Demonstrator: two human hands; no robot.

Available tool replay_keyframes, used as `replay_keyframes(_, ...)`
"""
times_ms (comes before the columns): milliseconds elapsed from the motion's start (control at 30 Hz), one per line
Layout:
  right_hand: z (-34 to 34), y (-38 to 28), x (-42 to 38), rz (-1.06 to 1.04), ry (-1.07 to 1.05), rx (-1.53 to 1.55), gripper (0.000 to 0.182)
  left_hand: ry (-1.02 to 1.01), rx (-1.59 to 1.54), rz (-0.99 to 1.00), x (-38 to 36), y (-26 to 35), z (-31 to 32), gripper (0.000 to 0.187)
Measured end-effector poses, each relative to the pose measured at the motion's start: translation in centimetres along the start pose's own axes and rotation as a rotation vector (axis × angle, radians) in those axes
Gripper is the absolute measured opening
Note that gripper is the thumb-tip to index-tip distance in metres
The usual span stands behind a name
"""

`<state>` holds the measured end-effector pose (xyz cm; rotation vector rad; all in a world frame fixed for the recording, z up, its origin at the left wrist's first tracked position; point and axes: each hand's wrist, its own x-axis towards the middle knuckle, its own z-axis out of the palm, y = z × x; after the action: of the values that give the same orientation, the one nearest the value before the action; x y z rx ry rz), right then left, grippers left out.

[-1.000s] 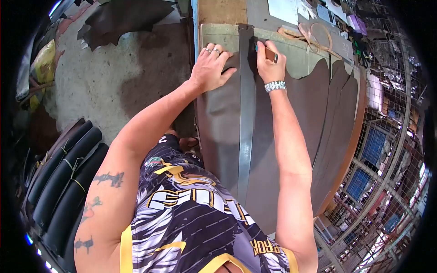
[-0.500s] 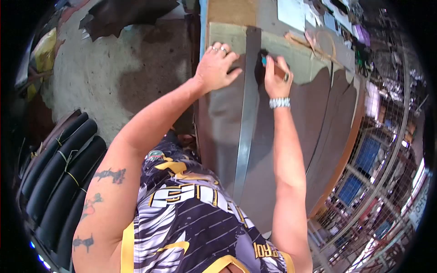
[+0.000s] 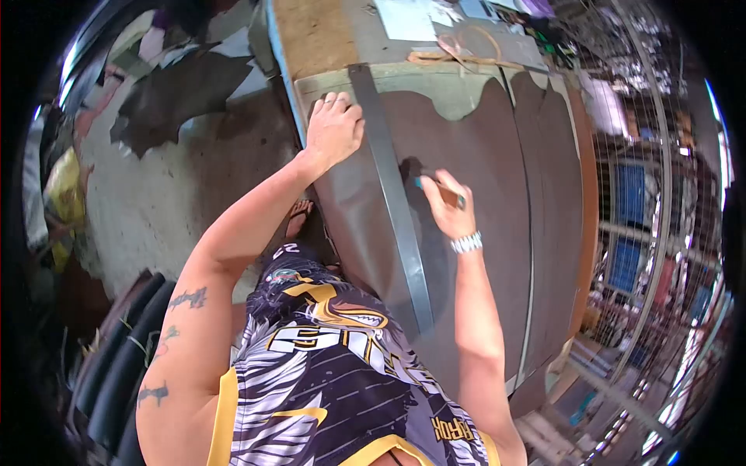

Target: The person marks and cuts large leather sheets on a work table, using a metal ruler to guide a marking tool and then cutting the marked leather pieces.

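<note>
A large sheet of brown leather (image 3: pixel 474 163) covers the work table. Along it lies a long metal straightedge (image 3: pixel 392 190), running from the far edge down toward my body. My left hand (image 3: pixel 334 128) is at the far left edge of the leather, left of the straightedge, with its fingers curled down and closed on the leather. Right of the straightedge, my right hand (image 3: pixel 449 206) grips a brown-handled knife-like tool (image 3: pixel 449 196) with a teal end. Its tip is blurred over the leather, so contact is hard to tell.
Dark rolls (image 3: pixel 128 373) are stacked at the lower left. A dark hide piece (image 3: pixel 179 97) lies on the floor at the upper left. White paper (image 3: pixel 406 19) and a pale curved strip (image 3: pixel 475 43) rest at the table's far end. A wire mesh (image 3: pixel 653 194) stands at the right.
My left hand has gone from spread to curled at the leather's edge. My right hand with the tool has moved nearer my body, away from the leather's far edge. The view has shifted.
</note>
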<state>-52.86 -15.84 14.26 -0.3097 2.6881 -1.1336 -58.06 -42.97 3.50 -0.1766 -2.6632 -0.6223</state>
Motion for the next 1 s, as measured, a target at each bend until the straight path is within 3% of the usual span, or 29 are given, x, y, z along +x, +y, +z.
replay_keyframes(33, -1.5, -0.9, -2.5, 0.031, 0.029, 0.035, 0.02, -0.001, -0.034, 0.061, 1.2, 0.8, 0.1, 0.03)
replay_keyframes(100, -1.7, 1.6, -7.8, -0.03, 0.295, 0.197, 0.019, -0.013, -0.1, 0.186, 4.5, 2.8, 0.9, 0.032)
replay_keyframes(167, -2.7, 1.7, -14.0, 0.036, 0.413, 0.057, 0.019, -0.278, 0.184, 0.089, 7.2, 4.4, 1.6, 0.053)
replay_keyframes(300, 0.0, 1.9, -27.4, 0.551, 0.406, -0.067, 0.019, -0.457, 0.326, 0.09, 9.6, 5.7, 4.6, 0.065)
replay_keyframes(367, 2.1, 1.5, -32.6, 0.758, 0.417, -0.168, 0.018, -0.77, 0.08, -0.125, 12.7, 6.1, 3.2, 0.07)
replay_keyframes(433, 4.3, 1.2, -36.5, 0.828, 0.456, -0.161, 0.026, -0.915, 0.034, 0.05, 15.1, 4.3, 6.6, 0.07)
replay_keyframes(467, 4.6, 0.3, -37.5, 0.903, 0.467, -0.089, 0.035, -0.94, -0.36, 0.167, 16.3, 3.8, 6.6, 0.078)
replay_keyframes(500, 5.6, 0.6, -39.1, 0.938, 0.486, -0.087, 0.038, -0.976, -0.548, -0.189, 16.3, 8.5, 1.1, 0.08)
replay_keyframes(600, 6.8, 0.5, -43.2, 1.051, 0.547, -0.085, 0.048, -1.232, -1.096, -0.29, 22.8, 9.3, -1.4, 0.057)
replay_keyframes(633, 7.2, 0.9, -43.8, 1.065, 0.579, -0.108, 0.05, -1.204, -1.155, -0.279, 25.0, 7.1, 0.8, 0.051)
replay_keyframes(700, 7.5, 2.3, -46.6, 1.102, 0.632, -0.062, 0.052, -1.026, -1.32, -0.572, 27.6, -1.2, 6.8, 0.047)
replay_keyframes(800, 7.4, 4.4, -51.7, 1.196, 0.747, -0.093, 0.053, -0.59, -1.502, -0.863, 19.1, -2.4, 6.4, 0.069)
replay_keyframes(833, 6.5, 6.4, -53.5, 1.173, 0.835, -0.109, 0.053, -0.523, -1.721, -1.013, 14.1, 3.9, 4.4, 0.087)
replay_keyframes(867, 6.2, 7.5, -55.7, 1.217, 0.913, -0.114, 0.054, -0.499, -1.822, -1.059, 10.7, 6.3, 3.7, 0.096)
replay_keyframes(900, 5.7, 8.8, -58.3, 1.25, 0.987, -0.123, 0.055, -0.488, -1.785, -0.983, 7.3, 8.1, 3.0, 0.101)
replay_keyframes(933, 5.1, 10.7, -61.1, 1.302, 1.015, -0.15, 0.056, -0.503, -1.853, -0.821, 4.5, 9.0, 3.5, 0.1)
replay_keyframes(967, 4.6, 12.8, -63.9, 1.35, 1.038, -0.179, 0.057, -0.427, -1.769, -0.947, 1.8, 11.3, 3.0, 0.08)
replay_keyframes(1000, 3.9, 14.8, -66.4, 1.397, 1.068, -0.174, 0.059, -0.455, -1.793, -0.909, -0.6, 12.4, 3.8, 0.074)
